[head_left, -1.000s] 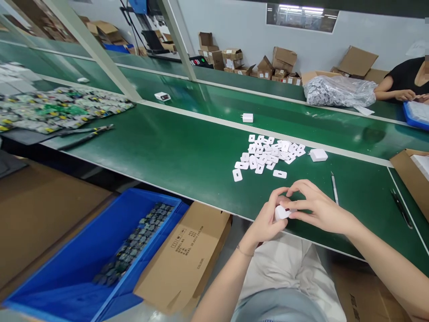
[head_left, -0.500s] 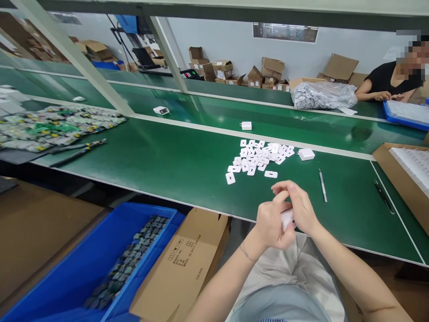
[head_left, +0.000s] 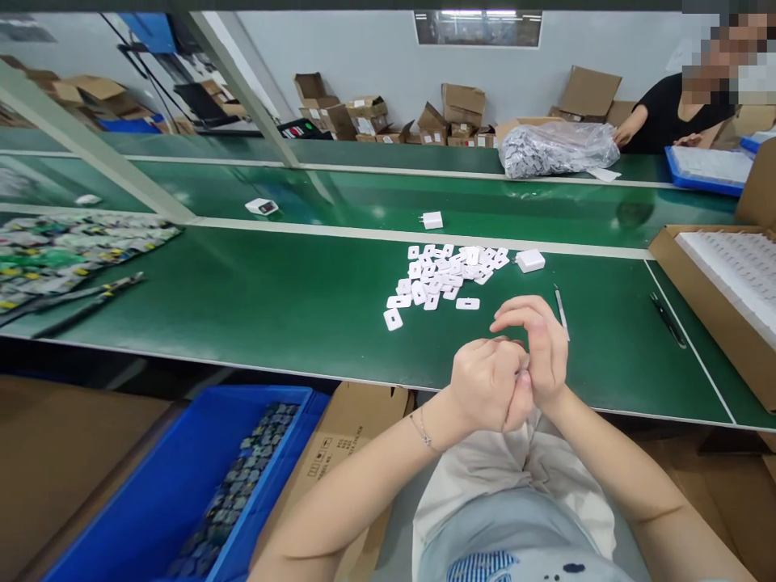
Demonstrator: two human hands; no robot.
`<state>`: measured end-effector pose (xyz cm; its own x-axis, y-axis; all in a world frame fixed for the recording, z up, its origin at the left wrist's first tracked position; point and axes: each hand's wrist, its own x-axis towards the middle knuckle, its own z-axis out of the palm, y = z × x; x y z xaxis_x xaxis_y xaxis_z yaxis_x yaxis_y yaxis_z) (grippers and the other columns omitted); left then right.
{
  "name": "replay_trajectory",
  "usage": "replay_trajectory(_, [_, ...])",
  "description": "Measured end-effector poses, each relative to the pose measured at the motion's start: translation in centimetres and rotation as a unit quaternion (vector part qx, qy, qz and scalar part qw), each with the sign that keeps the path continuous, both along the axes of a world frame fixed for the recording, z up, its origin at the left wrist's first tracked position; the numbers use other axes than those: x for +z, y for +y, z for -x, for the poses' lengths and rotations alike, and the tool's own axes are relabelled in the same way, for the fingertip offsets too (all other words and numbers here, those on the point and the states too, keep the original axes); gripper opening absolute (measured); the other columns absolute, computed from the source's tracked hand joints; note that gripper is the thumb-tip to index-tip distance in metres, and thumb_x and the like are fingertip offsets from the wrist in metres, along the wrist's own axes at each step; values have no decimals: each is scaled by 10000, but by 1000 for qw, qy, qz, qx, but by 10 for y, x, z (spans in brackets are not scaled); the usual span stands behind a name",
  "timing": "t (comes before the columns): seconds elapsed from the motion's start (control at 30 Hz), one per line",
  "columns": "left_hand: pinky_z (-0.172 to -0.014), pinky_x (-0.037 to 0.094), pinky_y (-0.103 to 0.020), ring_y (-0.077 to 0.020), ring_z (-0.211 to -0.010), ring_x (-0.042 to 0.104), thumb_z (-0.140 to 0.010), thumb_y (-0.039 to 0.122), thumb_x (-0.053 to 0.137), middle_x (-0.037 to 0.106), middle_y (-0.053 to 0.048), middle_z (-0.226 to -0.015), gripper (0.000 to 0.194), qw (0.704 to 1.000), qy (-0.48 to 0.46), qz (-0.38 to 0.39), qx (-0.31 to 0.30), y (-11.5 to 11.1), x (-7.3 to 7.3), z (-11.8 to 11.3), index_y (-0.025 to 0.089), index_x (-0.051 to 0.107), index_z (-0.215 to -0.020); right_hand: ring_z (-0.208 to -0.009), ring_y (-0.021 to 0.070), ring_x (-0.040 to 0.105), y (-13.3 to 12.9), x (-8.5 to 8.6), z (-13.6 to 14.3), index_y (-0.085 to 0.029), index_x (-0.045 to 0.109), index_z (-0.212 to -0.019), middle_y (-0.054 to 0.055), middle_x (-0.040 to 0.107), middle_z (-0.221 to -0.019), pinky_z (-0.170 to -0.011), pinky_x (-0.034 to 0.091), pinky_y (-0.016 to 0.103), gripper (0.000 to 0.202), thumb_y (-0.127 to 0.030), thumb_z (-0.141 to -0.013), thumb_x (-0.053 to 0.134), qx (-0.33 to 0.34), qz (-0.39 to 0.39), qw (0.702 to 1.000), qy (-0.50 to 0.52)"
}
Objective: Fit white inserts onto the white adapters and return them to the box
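My left hand [head_left: 490,384] is closed around a small white piece, which is nearly all hidden by the fingers. Against it, my right hand [head_left: 539,347] touches the same piece with curled fingers. Both hands are over the near edge of the green table [head_left: 303,323]. Beyond them lies a loose pile of flat white plates [head_left: 433,279] with small slots. A white plug housing [head_left: 530,260] sits right of the pile, and another white plug [head_left: 432,220] stands farther back. A thin craft knife [head_left: 562,311] lies just beyond my right hand.
Black tweezers [head_left: 668,321] and a carton with a white tray [head_left: 715,315] are at the right. Packed parts [head_left: 78,250] and pliers [head_left: 90,303] lie left. Below is a blue bin [head_left: 151,461]. A person [head_left: 679,105] sits across, near a plastic bag [head_left: 554,149].
The view has shifted, with the table contents lower-left or left in the picture. My left fingers now cover the white piece more fully. The person across has reached toward the plastic bag.
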<state>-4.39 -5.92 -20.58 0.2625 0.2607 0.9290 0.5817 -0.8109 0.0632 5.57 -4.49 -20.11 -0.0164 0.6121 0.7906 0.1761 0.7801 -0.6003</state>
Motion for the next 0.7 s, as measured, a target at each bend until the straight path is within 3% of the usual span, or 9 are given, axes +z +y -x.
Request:
replay_trajectory(0.13, [-363,299,-234,-120,-404,463,-970,402,268,486,29,-573,279,998,-45,34,-9,4,1,-3,199,416,-850,-828,195,582,1,7,3,-212,634,-815,64,600,-887,-718,478,365,387,-255,-992,293,-94,-68,993,-28])
replay_trajectory(0.2, [-344,246,-233,-113,-395,440,-962,576,233,447,46,-585,393,989,-94,99,-49,3,0,-6,222,368,-854,-847,196,580,1,12,1,-209,632,-837,65,593,-901,-736,480,368,371,-273,-997,304,-108,-72,991,-26])
replay_trajectory(0.27, [-348,233,-232,-110,-390,422,-924,686,163,424,62,-578,461,954,-164,217,-124,2,-1,-10,250,291,-845,-876,194,585,0,18,-4,-213,627,-850,59,601,-908,-780,483,369,393,-309,-1015,284,-83,-9,996,-22])
replay_trajectory(0.33, [-366,255,-237,-119,-403,428,-870,761,96,431,71,-550,515,894,-227,333,-196,0,-1,-14,265,233,-840,-914,191,591,0,24,-12,-227,623,-885,50,622,-935,-823,484,364,419,-366,-1031,255,-35,82,996,-16])
replay_trajectory(0.4, [-397,298,-254,-137,-436,462,-810,819,78,470,62,-532,571,849,-255,402,-228,-2,-2,-17,268,222,-847,-962,199,587,-1,28,-21,-241,621,-940,50,638,-984,-862,478,370,447,-445,-1032,235,-1,123,992,-18])
replay_trajectory(0.47, [-416,318,-268,-145,-446,473,-782,845,91,500,52,-528,595,833,-259,432,-230,-2,-3,-20,268,223,-842,-999,215,579,-2,30,-29,-247,625,-974,56,645,-1013,-887,465,390,473,-503,-1022,230,0,117,992,-39])
replay_trajectory(0.53, [-419,316,-278,-142,-429,450,-789,840,79,500,50,-526,597,841,-249,431,-212,-2,-5,-23,265,234,-835,-996,224,581,-1,30,-35,-245,633,-972,60,654,-1008,-887,457,403,485,-520,-1017,236,0,104,991,-84])
replay_trajectory(0.7, [-405,308,-281,-164,-424,487,-826,800,34,540,16,-569,715,909,-159,369,-112,1,-8,-29,204,385,-1008,-917,209,616,9,23,-38,-234,651,-962,51,683,-968,-866,460,396,493,-509,-1018,245,82,159,967,-179])
